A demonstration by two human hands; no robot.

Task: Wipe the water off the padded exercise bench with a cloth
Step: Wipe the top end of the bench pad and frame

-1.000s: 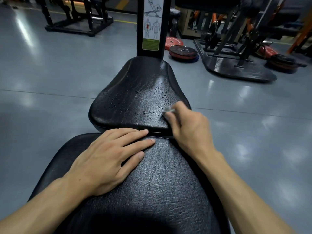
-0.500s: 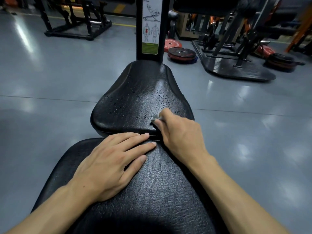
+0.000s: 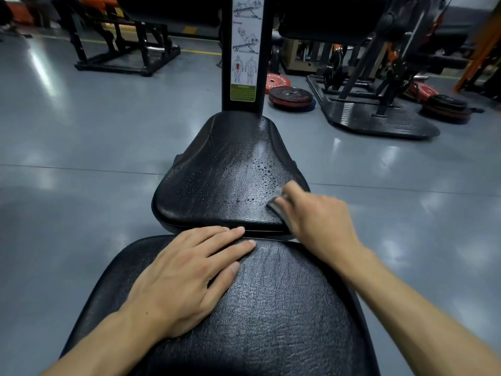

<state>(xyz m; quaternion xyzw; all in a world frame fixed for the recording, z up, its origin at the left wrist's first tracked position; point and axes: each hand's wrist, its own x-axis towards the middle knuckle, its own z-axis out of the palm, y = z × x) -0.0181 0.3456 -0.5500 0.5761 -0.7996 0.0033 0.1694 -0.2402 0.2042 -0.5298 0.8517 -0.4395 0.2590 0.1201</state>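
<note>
The job looks partly done: the right hand grips a small cloth pressed to the far pad's right near corner, where droplets remain across the middle and left. The left hand lies flat, fingers straight, on the near pad, which looks dry.

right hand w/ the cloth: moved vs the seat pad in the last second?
Yes. The right hand with the cloth swept left toward mid-pad, then back to the seat pad's right edge.

My left hand and right hand: both bare, forearms bare to frame edge, short nails.
</note>
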